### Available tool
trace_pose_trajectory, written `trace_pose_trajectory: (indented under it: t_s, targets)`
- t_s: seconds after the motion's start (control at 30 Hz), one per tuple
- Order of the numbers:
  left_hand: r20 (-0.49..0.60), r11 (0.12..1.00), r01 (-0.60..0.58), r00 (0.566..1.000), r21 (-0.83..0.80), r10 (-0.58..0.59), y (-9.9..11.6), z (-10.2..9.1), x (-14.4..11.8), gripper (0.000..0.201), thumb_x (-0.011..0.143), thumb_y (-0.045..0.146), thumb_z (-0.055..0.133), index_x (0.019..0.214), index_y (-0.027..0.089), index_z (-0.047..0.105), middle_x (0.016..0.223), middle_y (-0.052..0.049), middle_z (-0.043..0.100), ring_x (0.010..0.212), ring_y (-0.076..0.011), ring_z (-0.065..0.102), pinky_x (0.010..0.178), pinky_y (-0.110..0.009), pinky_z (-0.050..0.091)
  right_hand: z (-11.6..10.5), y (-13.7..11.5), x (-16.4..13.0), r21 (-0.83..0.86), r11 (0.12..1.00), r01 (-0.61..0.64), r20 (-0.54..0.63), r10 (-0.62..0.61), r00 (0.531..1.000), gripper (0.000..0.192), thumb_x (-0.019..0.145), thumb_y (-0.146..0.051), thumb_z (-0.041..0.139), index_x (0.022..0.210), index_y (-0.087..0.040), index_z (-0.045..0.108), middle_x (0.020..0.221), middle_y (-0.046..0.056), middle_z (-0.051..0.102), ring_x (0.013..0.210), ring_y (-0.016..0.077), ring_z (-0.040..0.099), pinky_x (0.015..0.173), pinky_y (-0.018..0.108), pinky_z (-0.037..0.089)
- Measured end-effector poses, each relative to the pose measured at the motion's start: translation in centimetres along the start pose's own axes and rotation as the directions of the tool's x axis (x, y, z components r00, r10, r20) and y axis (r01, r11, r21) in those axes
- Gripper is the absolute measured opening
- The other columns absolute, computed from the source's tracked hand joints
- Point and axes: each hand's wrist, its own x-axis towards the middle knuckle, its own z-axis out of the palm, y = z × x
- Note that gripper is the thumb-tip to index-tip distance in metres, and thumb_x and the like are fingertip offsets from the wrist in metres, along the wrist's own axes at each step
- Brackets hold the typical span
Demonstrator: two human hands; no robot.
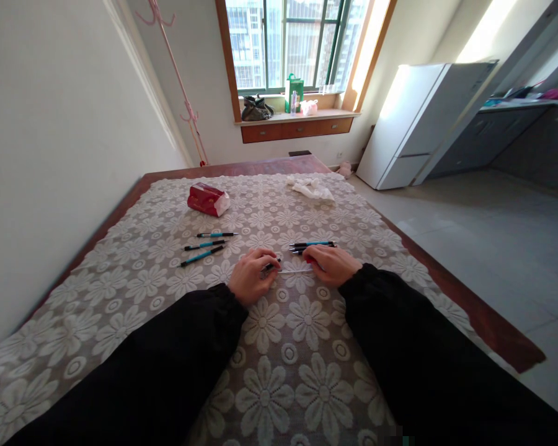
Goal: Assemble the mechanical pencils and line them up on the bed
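My left hand (255, 275) is closed, its thumb and fingers pinched on a small dark, pen-like piece (273, 265). From there a thin white rod (295, 271) runs across to my right hand (332, 265), whose fingers are closed on its other end. A bit of red (311, 261) shows at the right fingertips; what it belongs to is hidden. Just beyond the right hand lie several blue and black pens (314, 244) side by side, partly covered by it. Left of my left hand, three similar pens (203, 255) lie spaced apart on the cloth.
A flowered lace tablecloth (265, 325) covers the wooden table (502, 337). Farther back are a red packet (206, 199) with white tissue showing and a crumpled white plastic piece (312, 189). A wall (51, 124) borders the left; a white refrigerator (400, 124) stands at the right.
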Motion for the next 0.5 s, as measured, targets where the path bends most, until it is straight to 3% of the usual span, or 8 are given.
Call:
trace_pose_trajectory:
  t_s: [0.1,0.2,0.27,0.37,0.43,0.5]
  targets:
    - [-0.064,0.997,0.025,0.998,-0.069,-0.029,-0.4,0.0,0.1,0.022,0.084,0.009,0.063,0.094,0.025,0.074,0.115,-0.005,0.071,0.114,-0.0240,0.065,0.106,-0.043,0.050,1.0,-0.3,0.3,0.006,0.990,0.140,-0.100,-0.138,0.985,0.022,0.095,-0.015,0.047,0.105,-0.020,0.066,0.106,0.010,0.072,0.098,0.0216,0.065,0.087,0.033,0.049]
    - [-0.125,0.988,0.052,0.990,-0.143,-0.070,-0.1,-0.2,0.5,0.024,0.081,0.008,0.059,0.092,0.024,0.074,0.112,-0.006,0.071,0.110,-0.0235,0.065,0.103,-0.043,0.051,1.2,-0.4,0.3,-0.029,0.985,0.168,-0.192,-0.170,0.966,0.023,0.097,-0.017,0.049,0.106,-0.022,0.069,0.111,0.010,0.072,0.101,0.0232,0.063,0.090,0.038,0.049]
    - [-0.160,0.979,0.042,0.984,-0.201,-0.075,1.2,-0.8,0.6,0.019,0.084,0.014,0.059,0.090,0.024,0.074,0.105,-0.006,0.072,0.103,-0.0234,0.065,0.095,-0.042,0.054,1.1,-0.4,0.2,-0.042,0.983,0.180,-0.221,-0.185,0.958,0.020,0.098,-0.021,0.052,0.105,-0.023,0.071,0.110,0.010,0.072,0.102,0.0236,0.061,0.092,0.039,0.049]
    - [-0.136,0.935,-0.014,0.990,-0.354,-0.036,5.5,-2.7,-0.9,0.016,0.091,0.029,0.059,0.089,0.025,0.075,0.090,-0.007,0.071,0.086,-0.0226,0.064,0.076,-0.039,0.054,1.4,-0.5,0.2,-0.047,0.977,0.209,-0.215,-0.215,0.953,0.015,0.098,-0.026,0.058,0.104,-0.024,0.072,0.111,0.009,0.071,0.105,0.0239,0.060,0.093,0.040,0.049]
    - [-0.070,0.889,-0.042,0.998,-0.456,0.011,9.5,-4.7,-3.6,0.024,0.095,0.039,0.054,0.096,0.033,0.078,0.079,-0.005,0.069,0.076,-0.0232,0.063,0.072,-0.043,0.054,1.9,-0.5,0.2,-0.041,0.976,0.212,-0.205,-0.215,0.955,0.012,0.097,-0.028,0.062,0.102,-0.024,0.073,0.113,0.009,0.071,0.107,0.0243,0.060,0.093,0.041,0.049]
    - [-0.024,0.904,-0.076,0.997,-0.421,0.073,13.1,-7.0,-7.3,0.028,0.092,0.046,0.055,0.105,0.044,0.079,0.069,-0.005,0.066,0.068,-0.0242,0.061,0.064,-0.045,0.053,2.1,-0.4,0.3,-0.030,0.978,0.206,-0.195,-0.208,0.959,0.009,0.096,-0.028,0.065,0.097,-0.024,0.073,0.115,0.009,0.071,0.107,0.0241,0.060,0.093,0.041,0.049]
